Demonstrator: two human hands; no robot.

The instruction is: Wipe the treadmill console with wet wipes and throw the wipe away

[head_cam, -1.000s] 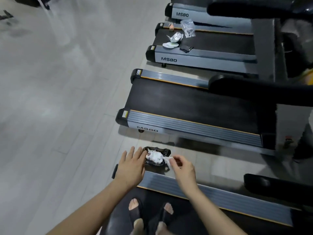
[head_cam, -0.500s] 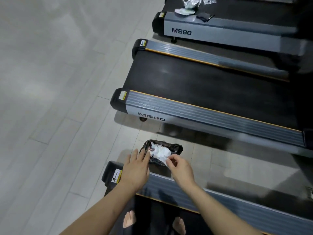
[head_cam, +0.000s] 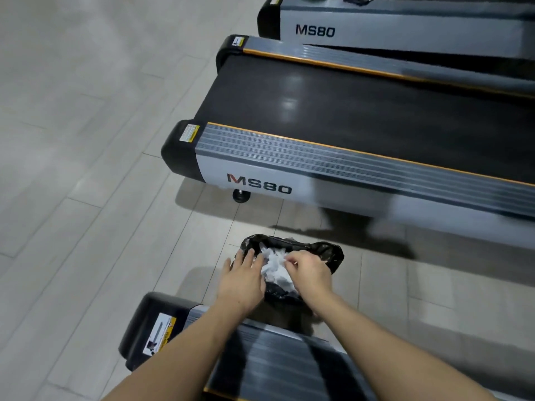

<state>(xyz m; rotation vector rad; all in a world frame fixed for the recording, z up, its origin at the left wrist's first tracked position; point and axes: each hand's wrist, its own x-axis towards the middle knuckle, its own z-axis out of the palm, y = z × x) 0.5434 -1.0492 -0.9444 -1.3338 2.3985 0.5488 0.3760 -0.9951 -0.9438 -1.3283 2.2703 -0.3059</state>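
A small black trash bag [head_cam: 330, 255] lies on the floor in the gap between two treadmills. It holds crumpled white wipes [head_cam: 274, 267]. My left hand [head_cam: 241, 280] rests flat on the bag's left rim with its fingers spread. My right hand [head_cam: 310, 274] is over the bag's mouth, fingertips pinched on a wipe that touches the pile. The treadmill console is out of view.
I stand on the near treadmill [head_cam: 289, 363], whose rear end cap sits just below the bag. A second MS80 treadmill [head_cam: 347, 111] lies beyond the bag and a third [head_cam: 405, 30] is at the top edge. Pale tiled floor [head_cam: 86, 169] stretches to the left.
The view has dropped and closed in on the bag. Both hands have moved forward: the left from beside the bag onto its rim, the right from above it down to the wipes.
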